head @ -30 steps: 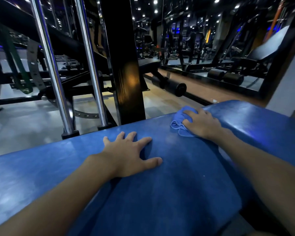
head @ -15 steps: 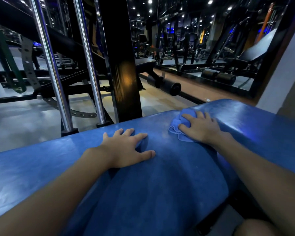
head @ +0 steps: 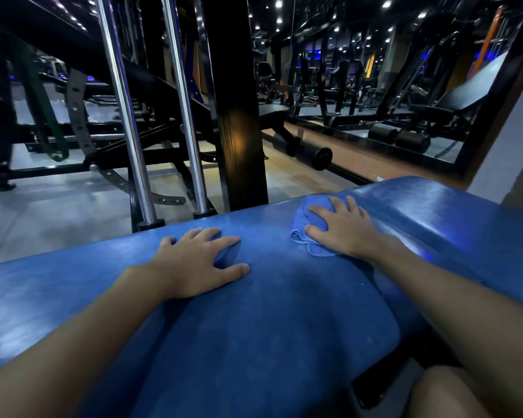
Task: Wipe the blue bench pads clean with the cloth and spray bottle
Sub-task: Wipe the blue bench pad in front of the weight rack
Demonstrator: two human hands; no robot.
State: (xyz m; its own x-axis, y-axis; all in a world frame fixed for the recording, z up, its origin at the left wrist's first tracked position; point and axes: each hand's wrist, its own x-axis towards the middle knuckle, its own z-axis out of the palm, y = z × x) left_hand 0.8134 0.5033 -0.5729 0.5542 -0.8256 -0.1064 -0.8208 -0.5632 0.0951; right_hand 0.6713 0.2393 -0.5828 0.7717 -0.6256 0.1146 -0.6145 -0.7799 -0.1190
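Note:
A long blue bench pad fills the lower half of the view, with a second blue pad adjoining it at the right. My left hand lies flat on the pad with fingers spread, holding nothing. My right hand presses a crumpled blue cloth against the pad near its far edge, close to the seam between the two pads. The spray bottle is not in view.
Beyond the far edge of the pad stand two chrome guide rods and a thick black upright post. Black benches with roller pads and other gym machines stand further back. My knee shows at the lower right.
My right hand has shifted the cloth slightly back toward me along the pad. My left hand has stayed flat in the same place. The camera has moved a little.

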